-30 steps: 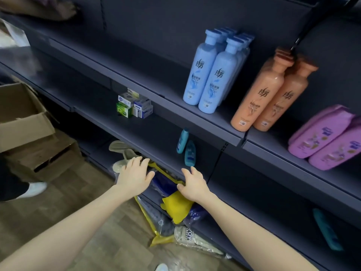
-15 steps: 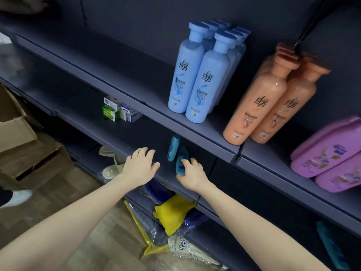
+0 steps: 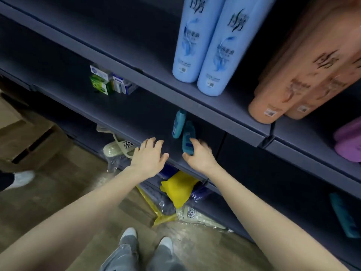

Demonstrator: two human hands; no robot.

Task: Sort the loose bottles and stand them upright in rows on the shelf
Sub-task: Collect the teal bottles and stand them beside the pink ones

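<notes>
Two small teal bottles lie on the dark middle shelf (image 3: 136, 114). My right hand (image 3: 200, 156) grips the lower end of the nearer teal bottle (image 3: 188, 136), thumb at its base and fingers along its right side. The other teal bottle (image 3: 178, 124) lies just behind it, touching it. My left hand (image 3: 149, 156) hovers at the shelf's front edge with fingers spread, holding nothing. On the shelf above stand tall light-blue bottles (image 3: 197, 47), orange bottles (image 3: 293, 85) and purple bottles (image 3: 348, 141). Another teal bottle (image 3: 341, 216) lies on the lower shelf at right.
Small green and white boxes (image 3: 109, 83) sit further left on the middle shelf. Bagged slippers (image 3: 119, 147) and a yellow packet (image 3: 178, 189) fill the bottom shelf below my hands. Cardboard boxes (image 3: 29, 137) and another person's white shoe (image 3: 21, 178) are on the floor at left.
The view has moved in close to the shelf. Both hands rose from the bottom shelf to the middle one, and my right hand closed round the nearer teal bottle.
</notes>
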